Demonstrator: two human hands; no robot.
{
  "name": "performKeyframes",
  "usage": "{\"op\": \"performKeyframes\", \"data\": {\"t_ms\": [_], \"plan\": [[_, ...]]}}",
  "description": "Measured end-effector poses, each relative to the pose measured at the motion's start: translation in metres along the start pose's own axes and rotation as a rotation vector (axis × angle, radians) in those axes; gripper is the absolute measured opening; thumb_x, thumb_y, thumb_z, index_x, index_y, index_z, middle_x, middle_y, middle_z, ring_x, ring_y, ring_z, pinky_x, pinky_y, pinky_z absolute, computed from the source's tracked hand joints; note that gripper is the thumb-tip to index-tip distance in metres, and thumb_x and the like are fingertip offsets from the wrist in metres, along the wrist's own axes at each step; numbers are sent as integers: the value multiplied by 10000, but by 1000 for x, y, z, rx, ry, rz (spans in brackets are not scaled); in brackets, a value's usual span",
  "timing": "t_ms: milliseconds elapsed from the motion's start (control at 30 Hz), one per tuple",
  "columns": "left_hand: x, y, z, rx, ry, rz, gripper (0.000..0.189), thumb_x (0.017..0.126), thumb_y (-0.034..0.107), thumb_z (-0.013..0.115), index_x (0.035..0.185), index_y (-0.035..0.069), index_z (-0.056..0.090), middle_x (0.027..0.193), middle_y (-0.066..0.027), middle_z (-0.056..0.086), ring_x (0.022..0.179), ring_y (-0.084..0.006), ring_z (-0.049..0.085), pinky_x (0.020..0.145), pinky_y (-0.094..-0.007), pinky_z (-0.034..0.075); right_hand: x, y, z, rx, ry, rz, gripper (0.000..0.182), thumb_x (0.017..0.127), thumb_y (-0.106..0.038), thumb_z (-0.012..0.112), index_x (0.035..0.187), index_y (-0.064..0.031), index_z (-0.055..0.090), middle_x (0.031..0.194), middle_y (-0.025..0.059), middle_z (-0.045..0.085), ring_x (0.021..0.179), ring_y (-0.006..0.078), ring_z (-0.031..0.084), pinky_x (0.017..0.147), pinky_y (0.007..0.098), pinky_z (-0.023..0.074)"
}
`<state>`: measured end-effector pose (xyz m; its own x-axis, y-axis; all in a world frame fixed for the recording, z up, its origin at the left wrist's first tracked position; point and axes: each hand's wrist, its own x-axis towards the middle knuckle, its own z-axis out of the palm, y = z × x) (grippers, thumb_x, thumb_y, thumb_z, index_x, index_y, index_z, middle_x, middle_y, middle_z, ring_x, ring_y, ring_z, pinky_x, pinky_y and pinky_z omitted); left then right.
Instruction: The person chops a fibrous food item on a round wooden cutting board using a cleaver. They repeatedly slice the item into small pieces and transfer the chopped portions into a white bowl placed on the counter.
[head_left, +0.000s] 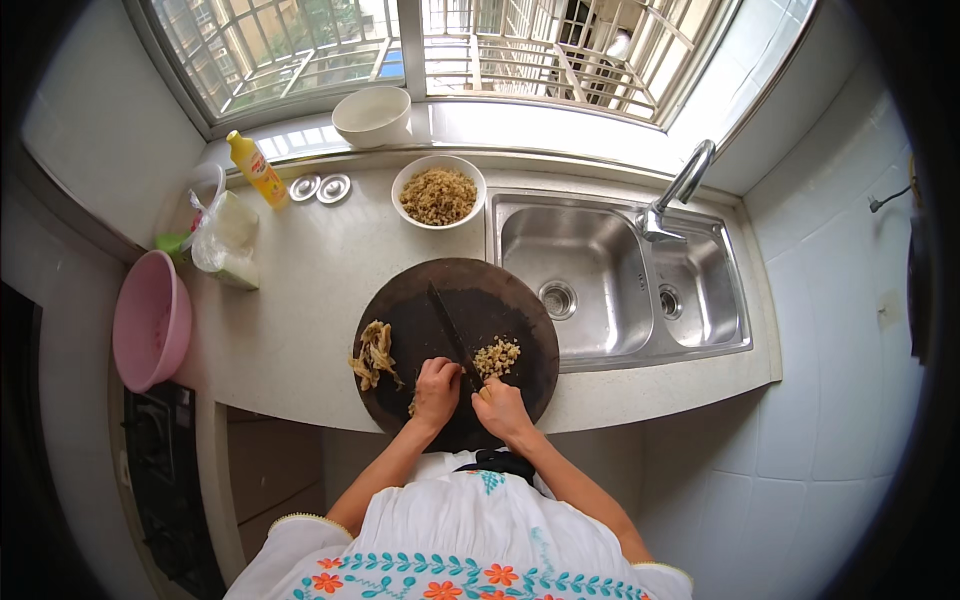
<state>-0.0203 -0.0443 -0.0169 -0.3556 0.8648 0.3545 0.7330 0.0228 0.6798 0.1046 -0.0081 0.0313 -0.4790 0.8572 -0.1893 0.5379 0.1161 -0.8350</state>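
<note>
On a large round dark chopping board (405, 289), my right hand (502, 407) grips the handle of a kitchen knife (450, 322). Its blade points away from me and slants to the left. Beside the blade my left hand (437, 391) rests with curled fingers on some yellowish-brown vegetable strips, mostly hidden beneath it. To the right of the knife lies a small heap of chopped pieces (496, 357). Uncut pale brown vegetable strips (375, 355) sit in a loose pile at the board's left edge.
Beyond the board stands a white bowl full of chopped brown food (439, 196). A steel double sink (574, 255) with a faucet (679, 187) is at right. At left are a pink basin (154, 322), a plastic bag (225, 232) and a yellow bottle (257, 169). An empty bowl (373, 118) rests on the sill.
</note>
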Motion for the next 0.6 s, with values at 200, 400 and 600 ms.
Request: {"op": "performKeyframes", "data": {"t_ms": [200,400,600], "plan": [[0,2,2,46,-1,11,72,661,1,596,730,19,586,763,-102,540,759,-280,520,651,-353,436,6,8,7,-44,-26,8,221,699,-156,561,752,57,538,681,264,553,698,400,565,604,414,453],[5,3,-3,102,-143,-57,61,681,34,576,736,24,601,739,-113,549,740,-285,541,656,-358,445,15,7,11,-4,29,37,235,709,-175,546,743,57,539,694,263,557,715,403,563,636,427,453],[27,5,-2,-126,-251,-81,126,698,46,577,811,11,623,714,-145,592,709,-291,586,669,-347,465,17,1,-35,350,-18,216,143,770,-112,542,811,2,466,514,30,470,362,104,436,330,235,349]]}}
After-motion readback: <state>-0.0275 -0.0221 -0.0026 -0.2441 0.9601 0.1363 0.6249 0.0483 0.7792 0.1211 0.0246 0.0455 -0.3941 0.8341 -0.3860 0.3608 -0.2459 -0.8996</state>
